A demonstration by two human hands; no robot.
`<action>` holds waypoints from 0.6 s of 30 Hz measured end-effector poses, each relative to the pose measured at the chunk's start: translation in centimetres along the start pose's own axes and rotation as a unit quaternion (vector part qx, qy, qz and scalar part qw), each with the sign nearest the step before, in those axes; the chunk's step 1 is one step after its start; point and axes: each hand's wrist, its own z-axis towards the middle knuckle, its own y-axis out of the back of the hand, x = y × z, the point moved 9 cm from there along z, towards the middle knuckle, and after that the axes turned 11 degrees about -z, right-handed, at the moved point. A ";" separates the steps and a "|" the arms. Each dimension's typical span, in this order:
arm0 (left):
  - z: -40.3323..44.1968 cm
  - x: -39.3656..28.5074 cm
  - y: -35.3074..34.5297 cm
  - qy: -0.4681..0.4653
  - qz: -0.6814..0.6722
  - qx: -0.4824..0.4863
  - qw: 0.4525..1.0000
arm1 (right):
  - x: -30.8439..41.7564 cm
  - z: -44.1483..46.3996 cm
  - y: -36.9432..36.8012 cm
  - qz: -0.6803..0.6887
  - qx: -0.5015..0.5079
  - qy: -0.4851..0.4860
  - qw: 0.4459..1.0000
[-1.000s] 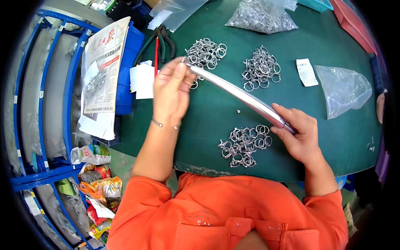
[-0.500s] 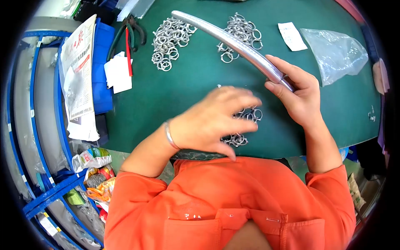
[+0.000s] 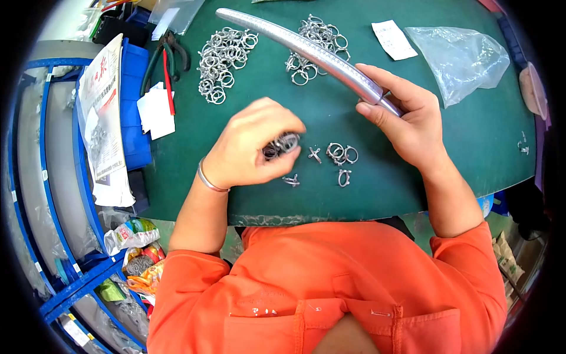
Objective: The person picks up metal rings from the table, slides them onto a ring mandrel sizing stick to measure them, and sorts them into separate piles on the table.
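Head view, and the left hand (image 3: 253, 141) is curled round a cluster of rings (image 3: 280, 147), over the surface's (image 3: 259, 203) left half, with open green between it and the near edge! The right hand (image 3: 407, 118) grips the narrow end of a metal rod (image 3: 306, 53), which slants up toward the far left corner, crossing in front of the right ring pile (image 3: 319, 36).

Below the rod, loose rings (image 3: 337, 154) lie scattered between the hands, nearer the near edge; a broad green strip runs from them up to the left ring pile (image 3: 227, 53). More room opens right of the right hand, out to the right edge, where small scraps (image 3: 523, 144) lie.

Now the writing: toward the far right corner, beside a clear bag (image 3: 463, 62), a white slip (image 3: 394, 40) carries print too small to read. Over at the left edge, a newspaper (image 3: 101, 130) leans by the blue bin (image 3: 135, 106), big red Chinese characters at its top, smaller text blurred. Pliers (image 3: 184, 53), a red stick (image 3: 168, 82) and blank-looking papers (image 3: 156, 112) sit just beside the bin.
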 end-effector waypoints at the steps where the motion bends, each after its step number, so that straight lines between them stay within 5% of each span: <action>1: 0.0 0.0 -0.8 0.017 0.008 0.048 0.999 | 0.0 0.0 0.0 0.000 0.000 0.001 1.000; 18: 0.0 -0.9 -4.1 -0.021 0.045 0.092 0.995 | -0.6 0.0 -0.3 -0.009 0.006 -0.013 1.000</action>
